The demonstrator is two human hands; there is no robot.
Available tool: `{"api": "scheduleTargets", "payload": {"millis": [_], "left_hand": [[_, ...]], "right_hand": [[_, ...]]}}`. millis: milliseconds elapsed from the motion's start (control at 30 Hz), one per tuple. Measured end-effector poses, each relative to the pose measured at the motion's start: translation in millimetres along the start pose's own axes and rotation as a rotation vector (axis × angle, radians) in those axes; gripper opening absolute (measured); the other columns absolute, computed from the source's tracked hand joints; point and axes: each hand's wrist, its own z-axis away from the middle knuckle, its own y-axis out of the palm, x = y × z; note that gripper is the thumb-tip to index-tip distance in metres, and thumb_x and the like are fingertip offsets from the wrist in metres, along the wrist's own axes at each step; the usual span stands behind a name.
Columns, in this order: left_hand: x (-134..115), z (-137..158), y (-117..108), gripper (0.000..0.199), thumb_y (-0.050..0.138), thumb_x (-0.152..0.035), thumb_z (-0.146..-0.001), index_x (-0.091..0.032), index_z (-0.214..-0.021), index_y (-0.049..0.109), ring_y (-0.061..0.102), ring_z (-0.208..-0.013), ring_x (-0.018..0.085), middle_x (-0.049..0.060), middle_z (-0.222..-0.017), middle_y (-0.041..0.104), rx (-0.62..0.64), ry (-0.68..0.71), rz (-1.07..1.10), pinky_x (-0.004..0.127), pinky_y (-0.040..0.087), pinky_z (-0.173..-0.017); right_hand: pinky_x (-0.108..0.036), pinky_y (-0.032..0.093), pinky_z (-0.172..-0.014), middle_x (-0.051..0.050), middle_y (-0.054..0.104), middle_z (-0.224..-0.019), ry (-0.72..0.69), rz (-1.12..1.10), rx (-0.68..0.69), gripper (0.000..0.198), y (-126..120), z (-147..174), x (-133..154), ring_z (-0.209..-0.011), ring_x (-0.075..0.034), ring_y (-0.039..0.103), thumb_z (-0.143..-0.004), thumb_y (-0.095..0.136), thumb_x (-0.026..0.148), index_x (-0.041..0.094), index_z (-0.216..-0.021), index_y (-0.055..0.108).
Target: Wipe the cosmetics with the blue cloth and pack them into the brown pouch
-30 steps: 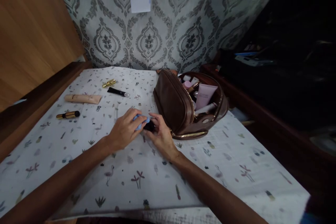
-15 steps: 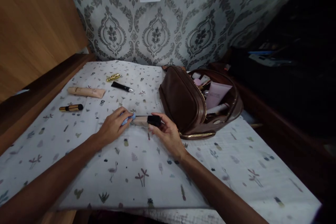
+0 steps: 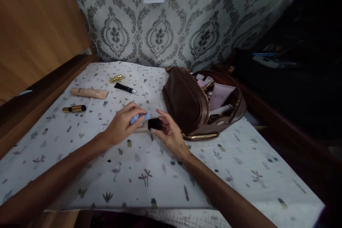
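Near the middle of the table lies a beige foundation bottle [image 3: 143,127] with a black cap [image 3: 154,124]. My left hand [image 3: 123,123] is closed on a small blue cloth [image 3: 138,117], pressed over the bottle's beige body and partly hiding it. With thumb and fingers around the cap end, my right hand [image 3: 171,133] grips the bottle from the right. Just beyond this hand stands a brown makeup bag [image 3: 184,105], unzipped. Inside it several cosmetics show, among them a pink tube [image 3: 221,96].
On the left of the patterned tablecloth [image 3: 112,188] lie a beige tube [image 3: 89,93], a black-and-gold stick [image 3: 74,108], a slim black tube [image 3: 125,88] and a gold tube [image 3: 115,78]. A wooden panel [image 3: 40,25] borders the left, a patterned wall [image 3: 160,35] the back.
My left hand has moved right with the blue cloth, from the bottle's left end along its body toward the cap. My right hand stays at the cap, its upper fingers a little more raised.
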Motion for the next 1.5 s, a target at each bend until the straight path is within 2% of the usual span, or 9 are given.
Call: {"api": "scheduleTargets", "payload": {"millis": [133, 233, 533, 733, 867, 1033, 1167, 1300, 1500], "left_hand": [[-17, -5, 17, 0.029, 0.042, -0.031, -0.104, -0.02, -0.12, 0.062, 0.063, -0.094, 0.019, 0.009, -0.105, 0.062, 0.148, 0.146, -0.119, 0.03, 0.056, -0.075], [-10, 7, 21, 0.029, 0.04, -0.03, -0.104, -0.019, -0.12, 0.062, 0.062, -0.095, 0.021, 0.01, -0.105, 0.063, 0.161, 0.166, -0.273, 0.032, 0.057, -0.074], [31, 47, -5, 0.032, 0.041, -0.034, -0.103, -0.021, -0.118, 0.066, 0.064, -0.092, 0.02, 0.009, -0.104, 0.064, 0.168, -0.054, -0.272, 0.03, 0.055, -0.074], [17, 28, -18, 0.032, 0.043, -0.037, -0.102, -0.022, -0.114, 0.069, 0.065, -0.088, 0.019, 0.007, -0.101, 0.064, 0.144, -0.144, -0.18, 0.03, 0.055, -0.074], [-6, 0, -9, 0.031, 0.043, -0.035, -0.104, -0.021, -0.119, 0.067, 0.064, -0.091, 0.018, 0.007, -0.104, 0.063, 0.129, -0.027, -0.09, 0.03, 0.054, -0.077], [-10, -3, 3, 0.036, 0.04, -0.039, -0.104, -0.02, -0.121, 0.065, 0.062, -0.095, 0.02, 0.008, -0.106, 0.063, 0.273, 0.048, -0.154, 0.029, 0.052, -0.072], [5, 18, -12, 0.035, 0.039, -0.041, -0.104, -0.022, -0.121, 0.063, 0.063, -0.095, 0.021, 0.008, -0.109, 0.063, 0.359, -0.083, -0.144, 0.031, 0.052, -0.077], [14, 34, -30, 0.029, 0.044, -0.044, -0.101, -0.022, -0.106, 0.063, 0.062, -0.088, 0.02, 0.005, -0.101, 0.062, 0.473, -0.23, -0.069, 0.031, 0.049, -0.076], [15, 36, -23, 0.028, 0.052, -0.048, -0.094, -0.02, -0.089, 0.056, 0.056, -0.075, 0.018, 0.001, -0.085, 0.058, 0.458, -0.405, 0.095, 0.028, 0.042, -0.067]], "right_hand": [[-0.036, 0.056, -0.093, -0.006, 0.068, -0.114, 0.017, -0.014, 0.007, 0.071, 0, 1, -4, -0.102, -0.019, 0.067, -0.078, 0.077, 0.029, 0.025, -0.141, 0.046], [-0.037, 0.055, -0.095, -0.007, 0.069, -0.115, 0.034, -0.028, -0.045, 0.065, 0, -1, -8, -0.102, -0.019, 0.068, -0.073, 0.081, 0.032, 0.023, -0.132, 0.054], [-0.034, 0.056, -0.087, -0.004, 0.072, -0.101, 0.093, -0.034, -0.065, 0.039, -1, -2, -1, -0.092, -0.018, 0.068, -0.073, 0.082, 0.039, 0.022, -0.107, 0.071], [-0.037, 0.055, -0.094, -0.004, 0.073, -0.111, 0.072, -0.066, -0.003, 0.048, -2, -3, -3, -0.101, -0.019, 0.067, -0.077, 0.08, 0.039, 0.026, -0.122, 0.07], [-0.036, 0.053, -0.099, -0.004, 0.071, -0.115, 0.038, -0.109, 0.041, 0.059, -2, -2, -1, -0.108, -0.019, 0.066, -0.078, 0.08, 0.036, 0.028, -0.134, 0.063], [-0.033, 0.056, -0.092, -0.003, 0.072, -0.108, 0.022, -0.159, 0.082, 0.069, -3, -1, -1, -0.102, -0.018, 0.068, -0.077, 0.08, 0.032, 0.027, -0.141, 0.053], [-0.035, 0.054, -0.098, -0.004, 0.073, -0.11, 0.054, -0.183, 0.056, 0.064, -2, -1, -2, -0.107, -0.019, 0.069, -0.074, 0.083, 0.032, 0.025, -0.133, 0.058], [-0.035, 0.055, -0.095, -0.004, 0.074, -0.109, 0.106, -0.219, 0.013, 0.058, 1, -2, -3, -0.104, -0.019, 0.07, -0.071, 0.085, 0.032, 0.025, -0.124, 0.063], [-0.035, 0.053, -0.092, -0.004, 0.077, -0.093, 0.341, -0.386, -0.029, 0.044, 16, -4, -4, -0.092, -0.02, 0.07, -0.058, 0.092, 0.037, 0.019, -0.094, 0.075]]}}
